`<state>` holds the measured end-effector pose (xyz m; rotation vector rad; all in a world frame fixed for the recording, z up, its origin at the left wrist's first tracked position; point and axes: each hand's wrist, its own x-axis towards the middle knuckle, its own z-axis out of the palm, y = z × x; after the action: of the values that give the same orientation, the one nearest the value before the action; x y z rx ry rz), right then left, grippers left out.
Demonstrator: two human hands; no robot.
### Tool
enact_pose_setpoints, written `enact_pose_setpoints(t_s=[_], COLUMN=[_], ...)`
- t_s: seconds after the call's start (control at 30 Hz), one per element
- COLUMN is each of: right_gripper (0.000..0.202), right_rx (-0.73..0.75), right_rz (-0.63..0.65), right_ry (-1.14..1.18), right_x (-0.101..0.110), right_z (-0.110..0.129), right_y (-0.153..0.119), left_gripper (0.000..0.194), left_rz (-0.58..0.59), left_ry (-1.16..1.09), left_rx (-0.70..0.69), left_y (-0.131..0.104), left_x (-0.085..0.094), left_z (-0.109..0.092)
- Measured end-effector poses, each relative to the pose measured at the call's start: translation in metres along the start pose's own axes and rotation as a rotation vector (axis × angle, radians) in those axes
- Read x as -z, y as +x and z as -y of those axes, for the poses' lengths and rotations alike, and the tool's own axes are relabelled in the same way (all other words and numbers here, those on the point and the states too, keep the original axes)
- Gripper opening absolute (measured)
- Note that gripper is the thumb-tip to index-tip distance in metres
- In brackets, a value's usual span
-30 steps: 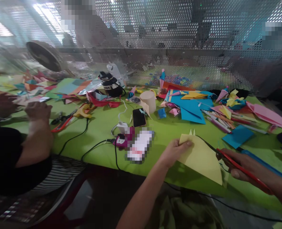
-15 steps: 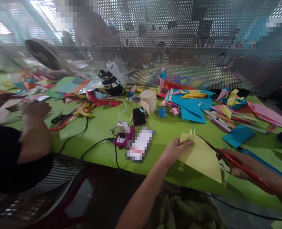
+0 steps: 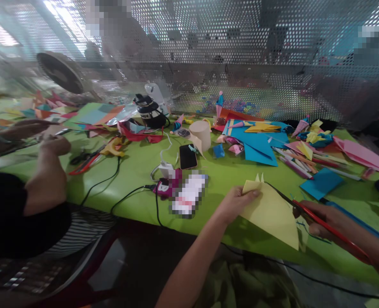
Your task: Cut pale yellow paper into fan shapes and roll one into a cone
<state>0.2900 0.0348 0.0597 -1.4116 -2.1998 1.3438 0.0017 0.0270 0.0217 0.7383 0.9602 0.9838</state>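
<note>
My left hand (image 3: 241, 201) pinches the left edge of a pale yellow sheet of paper (image 3: 271, 214), thumb on top. The sheet is held above the table near its front edge, and two thin pointed strips stick up at its top. In my right hand (image 3: 326, 220) is a pair of red-handled scissors (image 3: 332, 233), its fingers closed about the handles. The dark blades lie along the upper right edge of the sheet. Whether the blades are parted I cannot tell. A blue piece of paper (image 3: 322, 183) lies just beyond my right hand.
On the green table (image 3: 134, 179) are a phone with a lit screen (image 3: 189, 194), a dark phone (image 3: 188, 156), a purple power strip (image 3: 165, 187) and a paper roll (image 3: 200, 134). Blue sheets (image 3: 260, 147) and several markers lie behind. At left, a co-worker's arm (image 3: 46, 184) rests by coloured paper.
The co-worker's hands at left have shifted over their paper. My hands, the yellow sheet and the scissors hold nearly the same place; the whole view has slid slightly.
</note>
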Motion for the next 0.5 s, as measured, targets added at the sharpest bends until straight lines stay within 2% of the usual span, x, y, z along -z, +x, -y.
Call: enact_pose_setpoints(t_s=[0.5], right_gripper=[0.067], right_rx=[-0.038], right_rz=[0.065], right_ry=[-0.012], right_x=[0.003], right_z=[-0.022], right_y=[0.0], left_gripper=[0.058], left_rz=[0.064], left_ry=[0.04], left_rx=[0.04], left_y=[-0.001], left_x=[0.005], left_z=[-0.001])
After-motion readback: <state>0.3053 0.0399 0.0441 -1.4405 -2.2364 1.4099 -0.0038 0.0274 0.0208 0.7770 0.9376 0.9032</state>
